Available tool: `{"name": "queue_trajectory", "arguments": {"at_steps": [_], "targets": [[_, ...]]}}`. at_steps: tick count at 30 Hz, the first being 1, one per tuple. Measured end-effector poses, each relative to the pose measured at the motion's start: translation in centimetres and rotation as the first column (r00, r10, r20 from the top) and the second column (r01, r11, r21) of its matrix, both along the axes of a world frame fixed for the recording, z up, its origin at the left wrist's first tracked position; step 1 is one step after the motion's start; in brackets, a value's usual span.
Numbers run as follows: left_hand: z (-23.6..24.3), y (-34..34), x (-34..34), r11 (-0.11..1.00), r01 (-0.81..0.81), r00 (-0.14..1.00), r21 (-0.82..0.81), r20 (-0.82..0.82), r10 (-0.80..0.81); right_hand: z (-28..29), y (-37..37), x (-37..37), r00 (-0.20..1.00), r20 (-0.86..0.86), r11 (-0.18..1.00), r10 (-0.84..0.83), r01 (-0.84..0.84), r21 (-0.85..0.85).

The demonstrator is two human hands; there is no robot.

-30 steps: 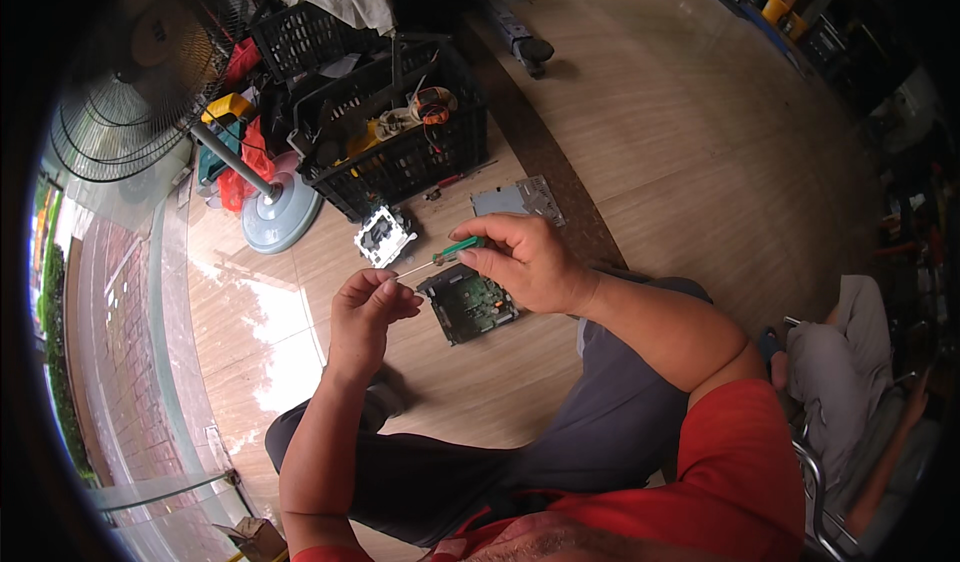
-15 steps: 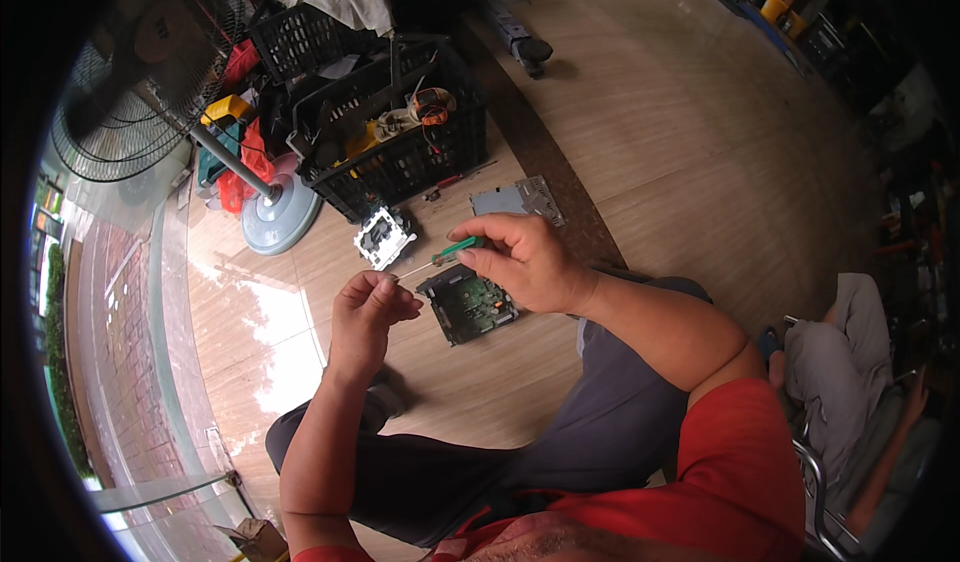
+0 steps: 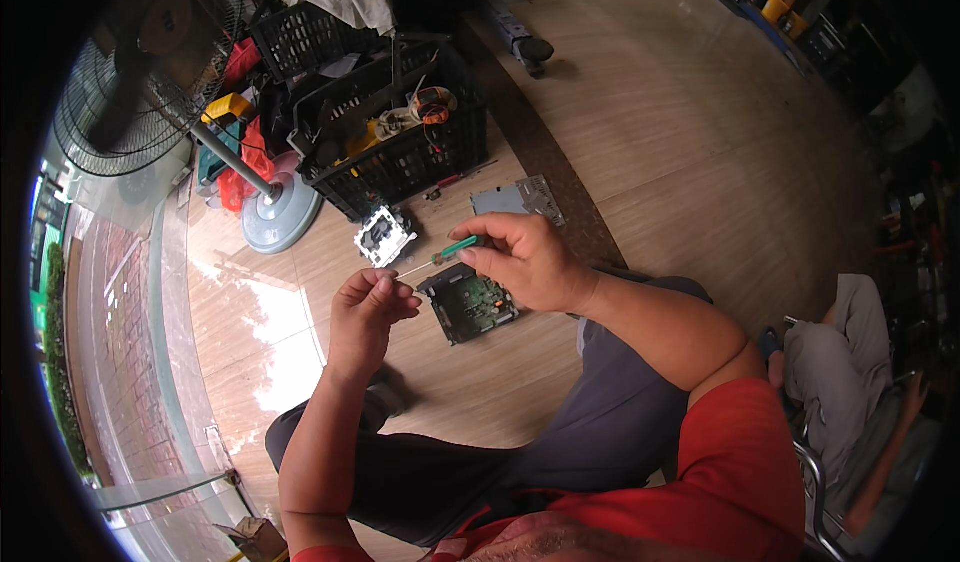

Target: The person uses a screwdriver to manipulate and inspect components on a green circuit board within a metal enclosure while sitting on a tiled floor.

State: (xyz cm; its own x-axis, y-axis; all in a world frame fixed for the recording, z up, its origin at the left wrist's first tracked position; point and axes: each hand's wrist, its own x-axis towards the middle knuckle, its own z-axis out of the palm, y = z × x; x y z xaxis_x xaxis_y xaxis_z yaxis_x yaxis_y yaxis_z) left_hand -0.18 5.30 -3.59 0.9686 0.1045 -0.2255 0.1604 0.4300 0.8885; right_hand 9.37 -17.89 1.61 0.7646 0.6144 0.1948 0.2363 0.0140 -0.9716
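My right hand [image 3: 525, 260] is closed round the green handle of a small screwdriver [image 3: 458, 249]. The thin shaft slants down to the left, toward my left hand [image 3: 365, 307]. There, thumb and forefinger are pinched together at the screwdriver's tip; whatever lies between them is too small to make out. Below both hands, an opened dark metal housing with a green circuit board [image 3: 472, 304] rests on the floor. Beyond my left hand lies a white-and-black drive mechanism [image 3: 384, 238]. A flat grey metal cover [image 3: 515, 201] sits behind my right hand, which partly hides it.
A black plastic crate [image 3: 400, 167] full of tools and cables stands at the far left. Beside it is a standing fan with a round base [image 3: 281, 217]. A wheeled metal leg [image 3: 530, 50] reaches across the back. Another person's legs [image 3: 835, 352] show at the right.
Hands and screwdriver have kept nearly the same place. The fan's head has turned slightly.
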Motion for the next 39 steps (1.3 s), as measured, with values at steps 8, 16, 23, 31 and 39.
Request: {"name": "queue_trajectory", "arguments": {"at_steps": [8,16,23,31,39], "targets": [[0.15,0.03,-0.02,1.000,0.002,1.000,-0.029,0.023,-0.001,-0.02,0.19,-0.05,0.996,-0.087,0.999,-0.013,0.016,0.041],[0.40,-0.01,-0.04,1.000,0.008,0.999,-0.028,0.040,-0.007,0.03,0.23,-0.10,0.989,-0.149,0.998,0.017,-0.007,0.068],[0.29,0.04,-0.06,0.999,0.002,1.000,-0.039,0.015,-0.002,-0.17,0.27,-0.06,0.988,-0.155,0.999,0.001,0.007,0.051],[0.42,-0.03,-0.03,0.998,-0.004,1.000,-0.056,0.014,0.005,0.09,0.23,-0.01,0.986,-0.166,0.998,-0.012,0.020,0.051],[0.34,0.04,0.05,0.999,0.002,1.000,-0.044,0.012,-0.001,0.25,0.17,-0.07,0.990,-0.143,0.999,-0.012,0.018,0.041]]}}
